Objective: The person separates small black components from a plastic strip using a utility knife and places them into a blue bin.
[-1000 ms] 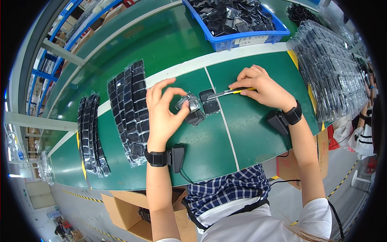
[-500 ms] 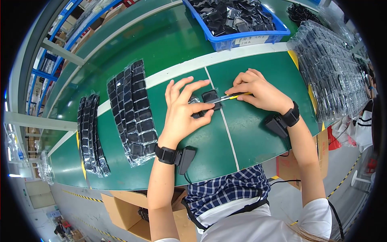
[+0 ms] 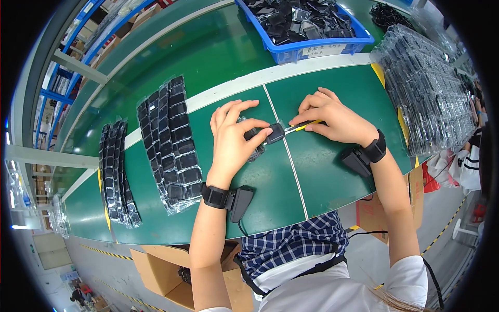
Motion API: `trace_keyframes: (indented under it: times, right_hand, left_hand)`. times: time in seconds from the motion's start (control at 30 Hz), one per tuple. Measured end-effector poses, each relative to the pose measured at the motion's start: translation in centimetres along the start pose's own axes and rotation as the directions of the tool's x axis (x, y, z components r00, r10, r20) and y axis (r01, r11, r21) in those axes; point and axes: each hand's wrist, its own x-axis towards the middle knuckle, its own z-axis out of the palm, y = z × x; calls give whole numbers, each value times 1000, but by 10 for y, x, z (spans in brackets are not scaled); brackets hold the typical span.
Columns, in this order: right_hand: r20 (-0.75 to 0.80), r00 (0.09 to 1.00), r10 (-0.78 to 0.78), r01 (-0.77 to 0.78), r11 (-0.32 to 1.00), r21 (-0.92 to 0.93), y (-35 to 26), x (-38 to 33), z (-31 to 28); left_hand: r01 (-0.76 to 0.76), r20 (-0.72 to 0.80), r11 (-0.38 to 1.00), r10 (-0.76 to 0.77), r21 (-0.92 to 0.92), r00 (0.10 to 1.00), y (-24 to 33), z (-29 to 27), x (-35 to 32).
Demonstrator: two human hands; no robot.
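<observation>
My left hand [image 3: 232, 136] pinches a small black square piece [image 3: 275, 133] between thumb and forefinger, its other fingers raised. In my right hand [image 3: 332, 117] is a slim tool with a yellow-and-black handle [image 3: 312, 125]. Its silver tip meets the right edge of the square piece, close to the white line across the green table. Partly hidden under my left fingers, a clear-wrapped dark item [image 3: 255, 153] lies on the table. Both wrists wear black straps with small boxes.
Left of my hands lie strips of wrapped black squares [image 3: 169, 145] and a narrower bundle [image 3: 118, 174]. A blue bin [image 3: 322, 50] of black pieces stands at the back. Stacked clear plastic trays [image 3: 426, 93] rise at the right. An open carton [image 3: 161, 270] sits below the table edge.
The square piece has tilted and shifted slightly within my left fingers, which now pinch it. The tool's tip has drawn back from across the piece to its right edge.
</observation>
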Motion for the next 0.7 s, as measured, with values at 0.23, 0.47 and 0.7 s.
trace_keyframes:
  times: [0.23,0.47,0.7]
  right_hand:
    - [-52,996,-75,74,997,-17,6,4,10]
    - [-50,996,-70,68,997,-32,4,5,8]
    - [34,999,-7,9,999,-48,10,-2,-7]
  left_hand:
    - [131,53,986,-126,-101,991,-3,4,0]
    - [134,67,986,-128,-95,989,-3,4,0]
    - [149,88,984,-140,-99,986,-2,4,0]
